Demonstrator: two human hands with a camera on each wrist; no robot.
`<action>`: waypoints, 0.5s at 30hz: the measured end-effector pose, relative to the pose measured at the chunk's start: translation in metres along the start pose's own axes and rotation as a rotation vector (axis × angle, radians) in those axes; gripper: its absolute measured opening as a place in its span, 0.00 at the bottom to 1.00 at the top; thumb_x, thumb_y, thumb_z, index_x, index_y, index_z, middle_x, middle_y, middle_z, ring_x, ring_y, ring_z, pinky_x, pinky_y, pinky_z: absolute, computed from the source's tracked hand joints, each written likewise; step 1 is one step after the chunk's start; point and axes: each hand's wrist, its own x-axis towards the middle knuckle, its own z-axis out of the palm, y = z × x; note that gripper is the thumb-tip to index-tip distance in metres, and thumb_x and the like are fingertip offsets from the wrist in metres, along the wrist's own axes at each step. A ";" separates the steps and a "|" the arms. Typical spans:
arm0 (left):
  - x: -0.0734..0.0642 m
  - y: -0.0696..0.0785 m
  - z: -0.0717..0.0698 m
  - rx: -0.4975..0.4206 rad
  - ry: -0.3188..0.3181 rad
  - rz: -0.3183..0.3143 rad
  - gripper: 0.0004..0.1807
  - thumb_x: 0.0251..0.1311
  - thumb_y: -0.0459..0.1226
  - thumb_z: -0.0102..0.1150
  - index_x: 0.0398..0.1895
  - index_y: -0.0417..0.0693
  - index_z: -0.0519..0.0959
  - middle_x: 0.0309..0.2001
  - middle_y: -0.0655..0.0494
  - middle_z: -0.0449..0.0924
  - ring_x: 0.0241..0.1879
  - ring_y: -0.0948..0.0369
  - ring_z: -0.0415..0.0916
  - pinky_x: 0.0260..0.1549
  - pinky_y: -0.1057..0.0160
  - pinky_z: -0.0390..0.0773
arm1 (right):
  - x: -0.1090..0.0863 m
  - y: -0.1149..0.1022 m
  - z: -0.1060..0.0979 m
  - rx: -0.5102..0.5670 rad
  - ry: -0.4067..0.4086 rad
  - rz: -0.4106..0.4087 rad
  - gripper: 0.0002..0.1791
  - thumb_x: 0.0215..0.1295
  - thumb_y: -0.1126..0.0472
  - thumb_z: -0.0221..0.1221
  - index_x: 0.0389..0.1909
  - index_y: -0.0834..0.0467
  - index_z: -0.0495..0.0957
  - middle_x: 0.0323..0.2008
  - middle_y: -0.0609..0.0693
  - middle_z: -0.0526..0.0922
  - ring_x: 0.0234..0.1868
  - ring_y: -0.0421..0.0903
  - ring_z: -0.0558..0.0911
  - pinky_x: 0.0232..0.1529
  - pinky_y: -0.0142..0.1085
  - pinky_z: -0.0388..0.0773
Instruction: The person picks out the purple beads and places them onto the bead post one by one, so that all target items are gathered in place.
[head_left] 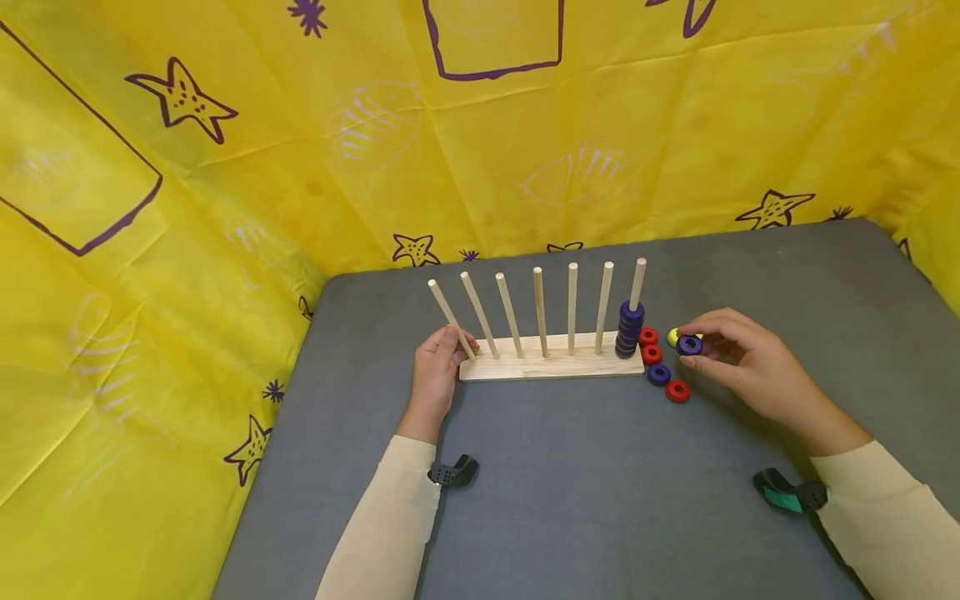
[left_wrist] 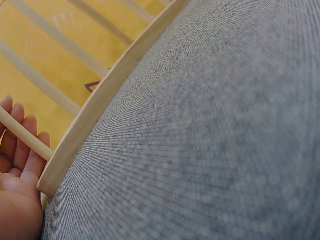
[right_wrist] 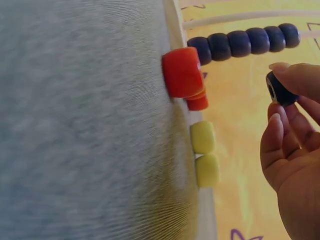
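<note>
A wooden peg rack (head_left: pixel 555 367) with a row of upright pegs stands on the table. Its rightmost peg carries a stack of dark blue rings (head_left: pixel 629 331). My left hand (head_left: pixel 437 371) is at the rack's left end, fingers behind the end peg (left_wrist: pixel 25 135) and touching the base. Between thumb and fingertips, my right hand (head_left: pixel 757 367) pinches a dark blue ring (head_left: pixel 690 345), its hole facing the head camera. That ring is right of the stack, raised near the loose rings. In the right wrist view, the pinched ring (right_wrist: pixel 281 90) sits apart from the stack (right_wrist: pixel 240 44).
Three red rings (head_left: pixel 678 391) and a blue ring (head_left: pixel 659 374) lie by the rack's right end. Yellow rings (right_wrist: pixel 202 137) lie beyond them, partly hidden by the right hand in the head view. The grey table (head_left: pixel 555 483) meets a yellow patterned cloth (head_left: pixel 480 167) behind.
</note>
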 end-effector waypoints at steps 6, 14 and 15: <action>-0.001 0.000 0.001 -0.007 0.000 0.000 0.34 0.80 0.53 0.57 0.41 0.22 0.78 0.39 0.47 0.83 0.42 0.56 0.82 0.48 0.60 0.82 | 0.010 -0.008 -0.002 -0.013 0.047 -0.032 0.26 0.53 0.86 0.74 0.53 0.66 0.86 0.49 0.52 0.82 0.40 0.39 0.79 0.41 0.20 0.77; 0.000 0.001 0.001 0.007 0.000 0.004 0.35 0.79 0.55 0.58 0.40 0.23 0.79 0.39 0.46 0.83 0.43 0.55 0.82 0.48 0.60 0.82 | 0.020 -0.022 -0.005 -0.043 0.068 -0.035 0.26 0.54 0.85 0.75 0.54 0.64 0.87 0.51 0.52 0.82 0.42 0.40 0.78 0.44 0.20 0.76; 0.000 0.000 0.000 0.008 0.000 0.004 0.34 0.80 0.54 0.58 0.40 0.24 0.79 0.39 0.46 0.83 0.43 0.54 0.82 0.48 0.60 0.82 | 0.021 -0.023 -0.005 -0.049 0.070 -0.039 0.26 0.55 0.84 0.75 0.54 0.64 0.87 0.51 0.51 0.82 0.42 0.41 0.78 0.44 0.20 0.76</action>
